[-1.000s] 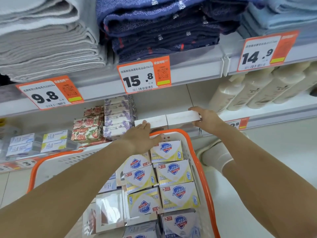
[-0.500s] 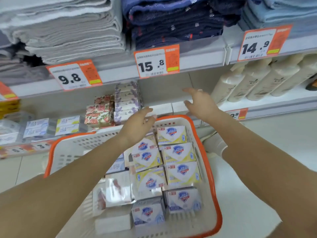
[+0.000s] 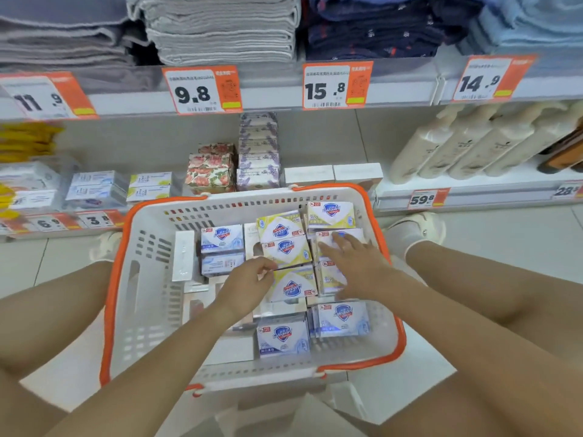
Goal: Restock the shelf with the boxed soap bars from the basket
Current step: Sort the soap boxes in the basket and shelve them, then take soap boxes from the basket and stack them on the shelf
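Moved: both hands came down from shelf [image 3: 473, 187] into basket [image 3: 151, 234].
Left hand [image 3: 249, 279]: pinched yellow soap box [image 3: 291, 287].
Right hand [image 3: 356, 263]: fingers spread flat, covering boxes.

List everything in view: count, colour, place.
Plastic basket: one, white with orange rim, on floor before the shelf.
Yellow-and-white boxed soap bars: about five, right half of basket.
Blue-and-white boxed soap bars: about four, basket centre and near end.
Plain white boxes: two, lower shelf behind basket.
Floral soap packs: stacked, lower shelf.
Cream pump bottles: four, right shelf.
Folded towels: grey, navy, light blue, top shelf.
Left hand: fingers curled at a yellow box's edge.
Right hand: fingers flat on boxes.
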